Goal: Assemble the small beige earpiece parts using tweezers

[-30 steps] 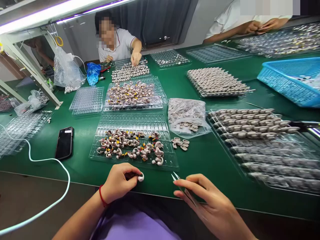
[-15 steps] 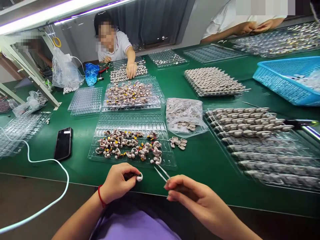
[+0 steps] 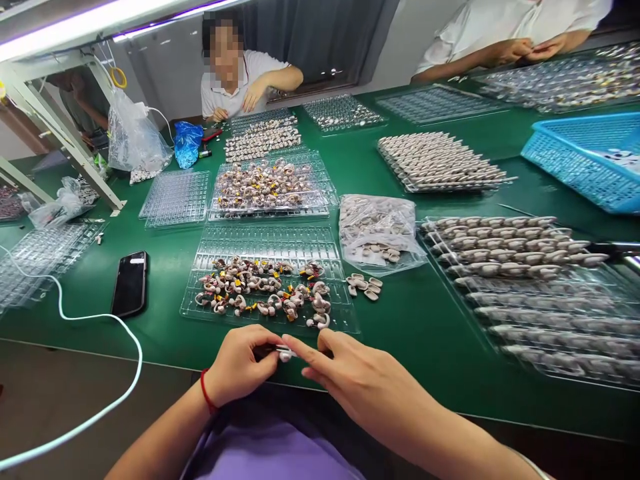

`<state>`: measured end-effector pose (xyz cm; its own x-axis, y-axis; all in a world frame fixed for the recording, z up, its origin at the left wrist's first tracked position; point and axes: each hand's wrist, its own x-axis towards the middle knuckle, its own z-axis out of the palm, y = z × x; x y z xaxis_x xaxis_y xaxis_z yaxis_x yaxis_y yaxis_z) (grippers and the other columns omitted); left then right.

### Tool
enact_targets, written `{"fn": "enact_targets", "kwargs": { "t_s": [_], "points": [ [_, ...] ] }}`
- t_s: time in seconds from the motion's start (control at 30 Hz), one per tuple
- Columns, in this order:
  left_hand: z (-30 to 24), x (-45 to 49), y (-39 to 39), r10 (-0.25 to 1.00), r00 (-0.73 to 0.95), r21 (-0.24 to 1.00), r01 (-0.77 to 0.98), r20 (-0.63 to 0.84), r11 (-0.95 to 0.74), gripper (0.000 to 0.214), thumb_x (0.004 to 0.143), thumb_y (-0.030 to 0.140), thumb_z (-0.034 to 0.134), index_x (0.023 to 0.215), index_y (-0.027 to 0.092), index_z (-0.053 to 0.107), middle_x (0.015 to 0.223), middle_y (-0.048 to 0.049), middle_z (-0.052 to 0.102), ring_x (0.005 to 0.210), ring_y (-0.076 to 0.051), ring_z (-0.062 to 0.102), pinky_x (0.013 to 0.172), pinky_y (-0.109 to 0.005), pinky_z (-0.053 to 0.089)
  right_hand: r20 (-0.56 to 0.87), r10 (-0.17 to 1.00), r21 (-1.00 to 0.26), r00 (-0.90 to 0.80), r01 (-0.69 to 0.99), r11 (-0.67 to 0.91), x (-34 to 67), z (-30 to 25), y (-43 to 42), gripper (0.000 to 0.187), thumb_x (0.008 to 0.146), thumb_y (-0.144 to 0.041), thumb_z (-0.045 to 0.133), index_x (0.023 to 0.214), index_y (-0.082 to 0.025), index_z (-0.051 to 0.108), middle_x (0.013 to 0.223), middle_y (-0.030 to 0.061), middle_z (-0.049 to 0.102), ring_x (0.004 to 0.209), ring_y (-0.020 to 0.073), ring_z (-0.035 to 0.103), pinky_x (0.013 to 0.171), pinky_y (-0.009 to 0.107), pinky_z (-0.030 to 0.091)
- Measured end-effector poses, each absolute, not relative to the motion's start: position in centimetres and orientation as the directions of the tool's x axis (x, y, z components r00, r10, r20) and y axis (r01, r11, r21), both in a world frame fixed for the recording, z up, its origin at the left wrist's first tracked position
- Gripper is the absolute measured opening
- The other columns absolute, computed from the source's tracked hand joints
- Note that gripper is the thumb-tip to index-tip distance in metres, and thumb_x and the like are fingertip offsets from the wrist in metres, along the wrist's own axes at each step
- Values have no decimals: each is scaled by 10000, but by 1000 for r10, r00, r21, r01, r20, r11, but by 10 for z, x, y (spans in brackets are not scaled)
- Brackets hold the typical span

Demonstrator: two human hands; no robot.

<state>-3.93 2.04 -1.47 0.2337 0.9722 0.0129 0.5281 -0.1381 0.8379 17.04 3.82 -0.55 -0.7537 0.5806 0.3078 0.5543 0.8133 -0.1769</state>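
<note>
Near the front edge of the table, my left hand pinches a small white curved earphone part between thumb and fingers. My right hand has its fingers right at that part and is closed on tweezers, of which only a thin metal length shows. Just beyond both hands lies a clear tray carrying many curved beige earphone parts with bits of yellow and red. Fingers hide much of the piece being worked on.
Loose beige shells lie by a plastic bag. Trays of beige pieces stand right, a blue basket behind them. A phone and a white cable are left. Across the table sits a co-worker; another person's hands work at back right.
My right hand has moved left to the earphone part, bringing the tweezers onto it. My left hand keeps its pinch. The co-worker opposite has drawn an arm back from the tray.
</note>
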Motion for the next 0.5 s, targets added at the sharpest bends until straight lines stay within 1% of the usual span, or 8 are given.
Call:
{"fn": "enact_targets", "kwargs": {
  "t_s": [0.07, 0.1, 0.2, 0.27, 0.33, 0.5],
  "points": [
    [-16, -39, 20, 971, 239, 840, 525, 7, -135, 201, 759, 66, 593, 859, 147, 748, 783, -54, 721, 672, -149, 626, 608, -227, 468, 309, 605, -178, -734, 581, 794, 170, -5, 39, 317, 987, -198, 419, 1231, -208, 622, 727, 22, 554, 554, 143, 541, 482, 223, 415],
    [-16, -39, 20, 971, 239, 840, 526, 6, -134, 203, 759, 66, 592, 858, 149, 748, 785, -53, 721, 675, -149, 628, 609, -226, 469, 312, 614, -179, -725, 589, 788, 170, -6, 39, 312, 983, -179, 420, 1205, -210, 638, 733, 24, 565, 548, 137, 543, 478, 221, 411],
    [-17, -40, 19, 971, 237, 837, 531, 2, -131, 201, 760, 75, 596, 859, 162, 749, 776, -42, 716, 662, -142, 622, 594, -218, 466, 313, 605, -150, -732, 590, 793, 171, -7, 38, 391, 934, -39, 388, 1170, -211, 647, 776, 32, 608, 578, 131, 569, 490, 221, 412],
    [-18, -40, 19, 971, 237, 838, 530, -1, -129, 195, 765, 86, 600, 859, 168, 750, 772, -38, 715, 655, -139, 619, 590, -216, 466, 321, 578, -99, -750, 581, 808, 170, -6, 37, 441, 874, 36, 377, 1136, -189, 651, 814, 45, 637, 630, 145, 591, 525, 241, 429],
    [-18, -39, 19, 971, 239, 841, 526, 0, -129, 192, 767, 91, 600, 859, 167, 751, 778, -41, 718, 664, -141, 625, 601, -219, 474, 339, 551, -38, -762, 574, 818, 168, -5, 36, 448, 822, 67, 393, 1098, -166, 657, 822, 58, 649, 638, 162, 589, 541, 272, 426],
    [-15, -39, 20, 970, 241, 840, 526, 2, -133, 191, 764, 89, 593, 851, 154, 750, 784, -50, 726, 678, -149, 636, 621, -226, 481, 362, 517, 79, -775, 579, 812, 158, 4, 30, 402, 731, 33, 481, 1051, -112, 676, 760, 67, 645, 613, 198, 567, 522, 323, 378]
  ]
}}
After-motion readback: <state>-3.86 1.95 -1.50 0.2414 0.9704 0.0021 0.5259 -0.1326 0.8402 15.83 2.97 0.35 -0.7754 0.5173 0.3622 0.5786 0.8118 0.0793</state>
